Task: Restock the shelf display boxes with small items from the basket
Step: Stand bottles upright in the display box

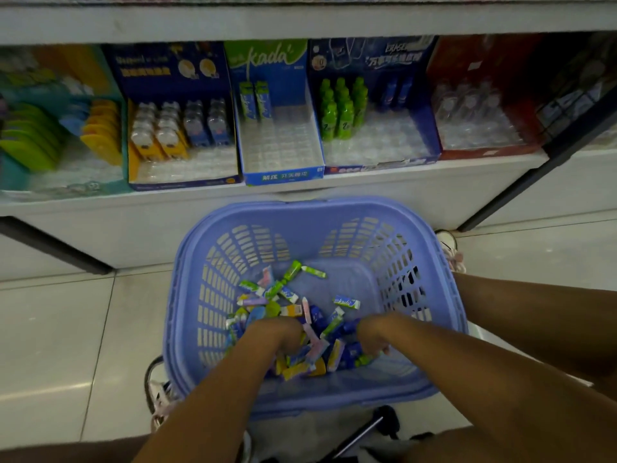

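The step in hand looks like picking. Both hands are down in the lilac basket (300, 204), among the heap of small items (293, 307) on its bottom. The left hand (278, 334) and the right hand (370, 335) sit apart, with loose packs between them. Their fingers curl down into the heap and are hidden, so I cannot tell whether either has closed on anything.

Judging by the shelf, much restocking is left. The kada display box (283, 178) straight ahead holds only two kada packs (255, 101) at its back, and the rest of its tray is bare. The next move calls for singling out matching packs, such as the lone kada pack (347, 303) near the basket's right wall. They must then be lifted clear of the rim and up to that box.

The basket stands on a pale tiled floor (50, 329), just before the low white shelf (167, 225), which carries a row of part-filled boxes. The light is dim.
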### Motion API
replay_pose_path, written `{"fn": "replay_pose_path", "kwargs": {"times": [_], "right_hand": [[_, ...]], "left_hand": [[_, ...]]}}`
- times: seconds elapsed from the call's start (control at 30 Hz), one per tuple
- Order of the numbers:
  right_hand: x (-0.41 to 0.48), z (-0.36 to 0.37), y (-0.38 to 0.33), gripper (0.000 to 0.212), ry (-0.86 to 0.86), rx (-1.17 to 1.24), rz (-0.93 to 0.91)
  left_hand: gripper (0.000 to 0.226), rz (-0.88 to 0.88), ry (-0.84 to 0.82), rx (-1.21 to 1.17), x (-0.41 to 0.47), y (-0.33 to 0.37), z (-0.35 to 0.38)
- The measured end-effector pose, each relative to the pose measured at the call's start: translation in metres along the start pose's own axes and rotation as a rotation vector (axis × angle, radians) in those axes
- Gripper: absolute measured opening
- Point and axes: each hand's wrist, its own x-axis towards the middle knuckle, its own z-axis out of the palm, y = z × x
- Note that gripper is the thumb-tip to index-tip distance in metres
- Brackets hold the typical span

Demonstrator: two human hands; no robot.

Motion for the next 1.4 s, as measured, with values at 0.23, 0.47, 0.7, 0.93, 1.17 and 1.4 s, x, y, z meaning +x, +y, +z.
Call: {"fn": "replay_pose_path", "kwargs": {"times": [0.23, 0.47, 0.7, 0.93, 1.17, 1.4], "right_hand": [[0.011, 0.002, -0.009, 0.028, 0.226, -0.035, -0.146], [0.027, 0.012, -0.013, 0.024, 0.155, -0.191, -0.117], [0.03, -0.004, -0.004, 0.013, 0.025, -0.069, -0.077], [-0.014, -0.055, 0.033, 0.019, 0.4, 0.962, -0.323], [-0.035, -0.073, 0.048, 0.02, 0.46, 1.567, -0.713], [-0.053, -0.08, 0.063, 0.017, 0.487, 1.739, -0.933]], "left_hand": [[0.037, 0.046, -0.004, -0.045, 0.006, -0.008, -0.007], [0.017, 0.072, 0.016, -0.072, 0.016, -0.014, -0.006], [0.012, 0.08, 0.19, -0.269, 0.019, -0.022, -0.018], [0.033, -0.092, 0.646, -0.692, 0.04, -0.036, -0.047], [0.03, -0.256, 0.638, -0.48, 0.073, -0.034, -0.045], [0.035, -0.295, 0.596, -0.547, 0.082, -0.029, -0.045]]}}
